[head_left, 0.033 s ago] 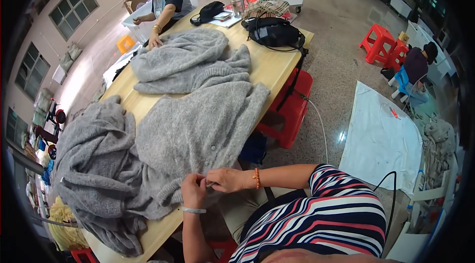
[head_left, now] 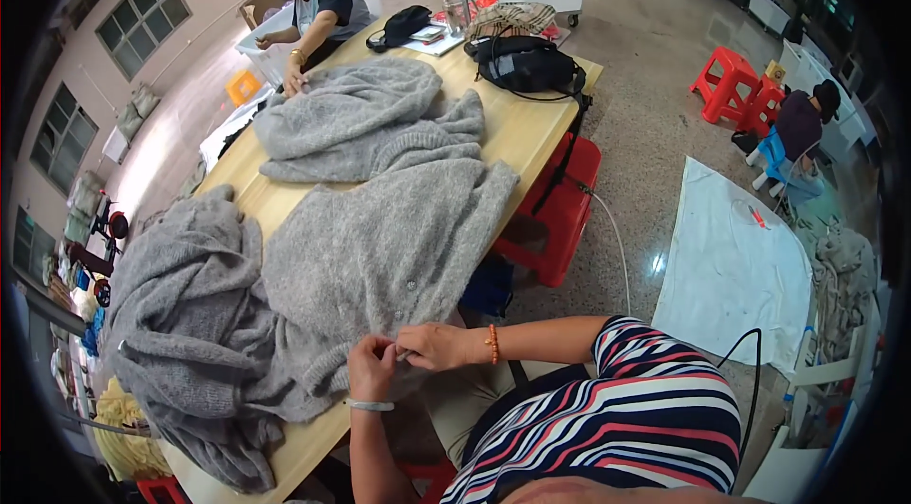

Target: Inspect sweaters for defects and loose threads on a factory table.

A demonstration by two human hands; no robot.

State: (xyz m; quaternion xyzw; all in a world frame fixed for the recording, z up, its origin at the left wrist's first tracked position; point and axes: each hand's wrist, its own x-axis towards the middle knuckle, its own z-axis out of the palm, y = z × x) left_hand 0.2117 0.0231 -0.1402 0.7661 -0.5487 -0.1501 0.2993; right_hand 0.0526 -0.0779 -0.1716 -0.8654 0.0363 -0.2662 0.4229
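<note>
Head view: left hand (head_left: 371,364), right hand (head_left: 435,346) pinching grey knit garment (head_left: 365,252).

A white sheet (head_left: 726,267) lies on the floor (head_left: 642,129) near a blue seat (head_left: 771,153).

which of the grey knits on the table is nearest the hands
The middle pale knit, its near edge at the left hand and right hand; the darker heap lies left, the far knit beyond it.
</note>
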